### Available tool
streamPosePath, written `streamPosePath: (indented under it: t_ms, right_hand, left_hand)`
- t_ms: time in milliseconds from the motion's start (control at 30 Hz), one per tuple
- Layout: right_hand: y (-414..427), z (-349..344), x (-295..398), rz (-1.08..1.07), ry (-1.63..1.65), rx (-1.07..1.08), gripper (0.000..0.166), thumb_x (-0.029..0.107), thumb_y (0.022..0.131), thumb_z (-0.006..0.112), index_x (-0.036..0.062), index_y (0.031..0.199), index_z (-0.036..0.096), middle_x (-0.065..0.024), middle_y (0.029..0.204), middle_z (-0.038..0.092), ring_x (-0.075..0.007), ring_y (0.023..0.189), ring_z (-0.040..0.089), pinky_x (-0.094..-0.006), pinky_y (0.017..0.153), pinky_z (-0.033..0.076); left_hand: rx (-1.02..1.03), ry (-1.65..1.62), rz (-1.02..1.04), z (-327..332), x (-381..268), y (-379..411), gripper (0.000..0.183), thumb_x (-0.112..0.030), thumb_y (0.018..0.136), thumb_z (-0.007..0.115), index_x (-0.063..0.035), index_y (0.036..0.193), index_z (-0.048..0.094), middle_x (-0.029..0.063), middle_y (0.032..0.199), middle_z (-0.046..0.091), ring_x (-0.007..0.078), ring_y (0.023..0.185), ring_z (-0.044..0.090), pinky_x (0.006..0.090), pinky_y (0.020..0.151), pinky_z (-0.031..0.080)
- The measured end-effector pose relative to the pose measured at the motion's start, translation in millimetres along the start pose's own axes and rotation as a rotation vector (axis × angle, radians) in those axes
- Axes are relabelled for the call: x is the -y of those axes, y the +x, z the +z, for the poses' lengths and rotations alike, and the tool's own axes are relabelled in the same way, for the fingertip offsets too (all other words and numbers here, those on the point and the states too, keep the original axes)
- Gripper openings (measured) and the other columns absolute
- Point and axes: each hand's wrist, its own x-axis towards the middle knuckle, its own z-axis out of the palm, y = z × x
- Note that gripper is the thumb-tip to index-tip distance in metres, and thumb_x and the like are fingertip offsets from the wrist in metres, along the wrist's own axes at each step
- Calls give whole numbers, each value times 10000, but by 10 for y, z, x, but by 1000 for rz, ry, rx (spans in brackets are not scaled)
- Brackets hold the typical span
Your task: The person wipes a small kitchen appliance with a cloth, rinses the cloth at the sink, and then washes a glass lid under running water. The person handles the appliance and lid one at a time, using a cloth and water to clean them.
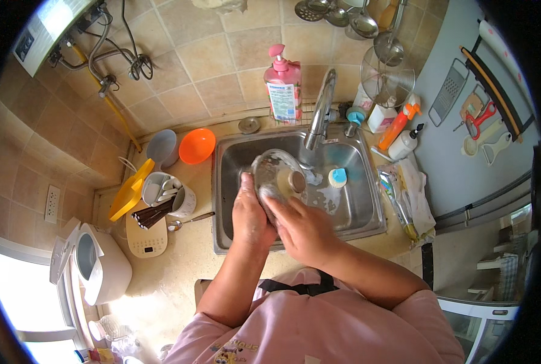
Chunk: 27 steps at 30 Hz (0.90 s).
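Over the stainless steel sink (pixel 363 200), my left hand (pixel 252 218) grips the left edge of a glass pot lid (pixel 275 159), which has a brown-topped knob (pixel 297 181) and soap suds on it. My right hand (pixel 302 227) presses a wet, greyish scrubbing pad or cloth (pixel 270 192) against the lid's near rim; the pad's exact kind cannot be told. Behind the lid, the chrome faucet (pixel 320 113) reaches over the basin. A round scrubber with a blue top (pixel 338 176) lies in the basin to the right, near white suds.
Left of the sink are an orange bowl (pixel 197 146), a grey bowl (pixel 162 148), a utensil holder (pixel 184 203) and a spoon (pixel 197 219). A pink pump bottle (pixel 283 93) stands behind. Spray and pump bottles (pixel 403 144) and plastic packaging (pixel 411 200) are at the right.
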Motion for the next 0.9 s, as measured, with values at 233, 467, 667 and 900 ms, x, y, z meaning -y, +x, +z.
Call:
streamPosePath:
  t_ms: [233,467,667,900]
  right_hand:
    - [-35,-73,94,-29,-144,116,479,112,797,588,87,1265,490,-130,860,586,-319,607,603,-423,504,493]
    - [165,-93,89,23,-204,131,439,116,807,584,98,1243,531,-103,831,574,-311,601,593,-427,508,468]
    - [43,-98,-11,43,-173,146,447,115,807,579,118,1251,530,-101,799,546,-310,596,586,-435,502,460]
    - [-122,-205,-50,-44,-127,165,417,125,788,603,131,1204,576,-75,776,527,-279,576,577,-401,491,455]
  left_hand:
    - [40,-103,19,63,-116,4,457,-410,998,366,-10,1154,523,153,1056,619,277,937,613,422,838,508]
    - [-72,-115,-54,16,-11,-53,474,-422,1002,327,-24,1181,514,153,1138,596,292,1026,579,424,919,464]
    - [-54,-186,-89,-58,-64,0,480,-426,1005,299,-45,1222,494,151,1177,581,313,1078,552,450,962,428]
    - [58,-265,-141,-90,-181,25,486,-456,986,348,-48,1189,516,155,1150,591,334,1052,562,489,955,424]
